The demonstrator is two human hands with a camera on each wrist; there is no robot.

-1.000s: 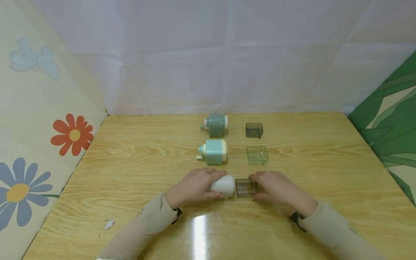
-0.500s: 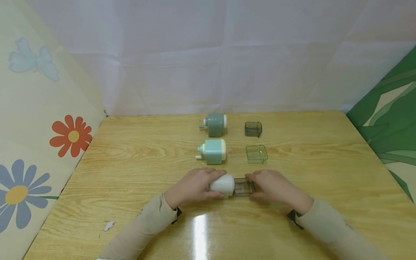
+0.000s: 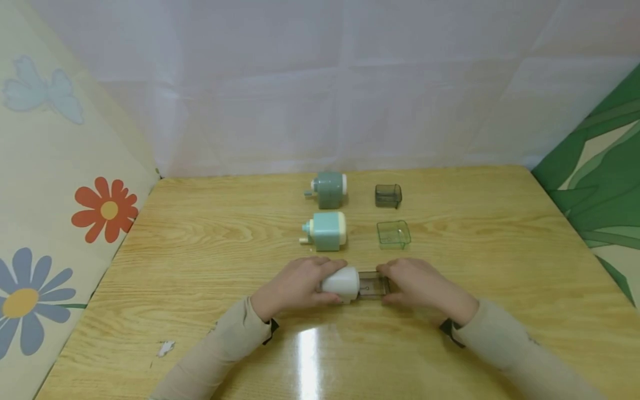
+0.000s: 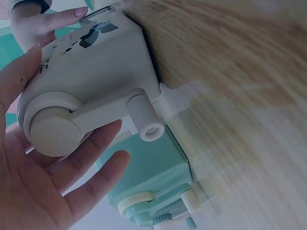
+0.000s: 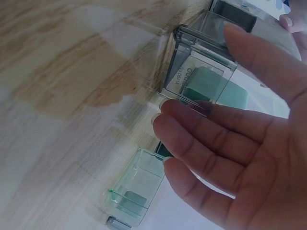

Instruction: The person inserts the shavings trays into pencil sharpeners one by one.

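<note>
Lying on its side on the table, a white hand-crank pencil sharpener (image 3: 342, 282) is held by my left hand (image 3: 292, 286), thumb and fingers on opposite sides. In the left wrist view its crank (image 4: 110, 109) faces the palm. My right hand (image 3: 425, 286) pinches a clear grey shavings drawer (image 3: 371, 284) between thumb and fingers. The drawer's far end meets the sharpener's right end, and most of it sticks out. In the right wrist view the drawer (image 5: 199, 67) shows its closed end toward the palm; how deep it sits inside is hidden.
Behind my hands lie a mint pencil sharpener (image 3: 327, 231) and a dark green one (image 3: 330, 190). To their right are a clear green drawer (image 3: 394, 234) and a dark grey drawer (image 3: 388, 195). A chipped patch (image 3: 166, 348) marks the wooden table (image 3: 225, 222).
My right hand has moved left with the drawer, closing the gap until it meets the white pencil sharpener. The left hand keeps its hold. The view has shifted slightly.
</note>
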